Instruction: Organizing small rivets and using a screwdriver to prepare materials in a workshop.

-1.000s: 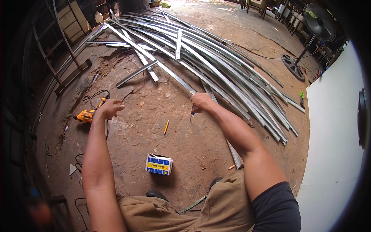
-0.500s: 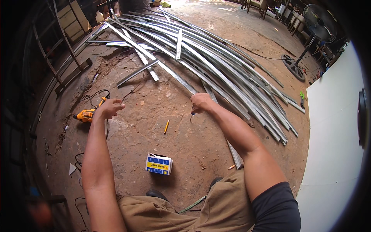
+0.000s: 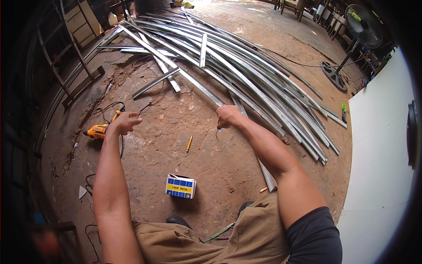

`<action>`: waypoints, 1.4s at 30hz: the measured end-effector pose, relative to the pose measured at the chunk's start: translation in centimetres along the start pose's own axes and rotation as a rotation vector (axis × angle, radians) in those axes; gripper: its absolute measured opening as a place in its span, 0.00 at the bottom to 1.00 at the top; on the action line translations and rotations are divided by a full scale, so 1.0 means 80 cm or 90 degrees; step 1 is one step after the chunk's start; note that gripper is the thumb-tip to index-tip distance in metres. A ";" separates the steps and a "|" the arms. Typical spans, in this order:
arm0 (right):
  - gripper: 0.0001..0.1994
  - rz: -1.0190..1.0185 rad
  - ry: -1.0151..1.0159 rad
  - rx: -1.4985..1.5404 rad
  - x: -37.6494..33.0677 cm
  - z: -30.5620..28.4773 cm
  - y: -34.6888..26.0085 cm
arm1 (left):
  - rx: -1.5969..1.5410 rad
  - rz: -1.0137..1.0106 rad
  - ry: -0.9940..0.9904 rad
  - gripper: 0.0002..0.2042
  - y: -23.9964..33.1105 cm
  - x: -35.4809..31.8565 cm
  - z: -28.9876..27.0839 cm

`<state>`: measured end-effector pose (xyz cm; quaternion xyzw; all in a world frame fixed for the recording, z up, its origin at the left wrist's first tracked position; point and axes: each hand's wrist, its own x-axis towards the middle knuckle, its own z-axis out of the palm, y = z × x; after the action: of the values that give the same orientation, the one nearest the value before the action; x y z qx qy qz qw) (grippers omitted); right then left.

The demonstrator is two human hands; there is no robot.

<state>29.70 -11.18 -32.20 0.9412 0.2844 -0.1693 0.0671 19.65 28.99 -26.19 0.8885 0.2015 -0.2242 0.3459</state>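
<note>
My left hand [image 3: 126,122] hovers over the ground beside an orange corded power drill [image 3: 97,131], its fingers apart and holding nothing. My right hand [image 3: 229,116] is closed, and a small thin thing with a blue part [image 3: 219,129] and a dark pointed tip sticks out below it; most of it is hidden in the fingers. That hand is at the near end of a long metal channel [image 3: 200,84]; I cannot tell if it grips it. Between my arms a yellow pencil [image 3: 189,144] lies on the ground, with a blue, white and yellow rivet box [image 3: 180,187] nearer me.
A pile of long metal channels [image 3: 250,72] spreads across the far middle and right. Another channel [image 3: 266,177] lies under my right arm. A standing fan [image 3: 363,27] and a white panel [image 3: 378,145] are at right, a metal ladder-like frame [image 3: 66,57] at left.
My right hand has shifted very slightly, and the small thing in it has tilted a little. My left hand and the rest stay as they were.
</note>
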 end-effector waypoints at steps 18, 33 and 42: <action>0.15 -0.015 -0.009 -0.008 -0.005 -0.006 -0.001 | -0.001 0.007 0.001 0.36 -0.002 0.001 -0.001; 0.14 -0.020 -0.002 -0.012 -0.004 -0.005 -0.005 | 0.002 -0.012 -0.001 0.34 0.003 -0.007 -0.003; 0.14 -0.004 -0.031 -0.027 -0.006 -0.012 -0.009 | 0.025 -0.008 0.004 0.34 0.006 -0.008 0.000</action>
<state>29.14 -10.62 -31.17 0.9342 0.2896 -0.1862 0.0934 19.40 28.54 -25.61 0.8946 0.2035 -0.2275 0.3263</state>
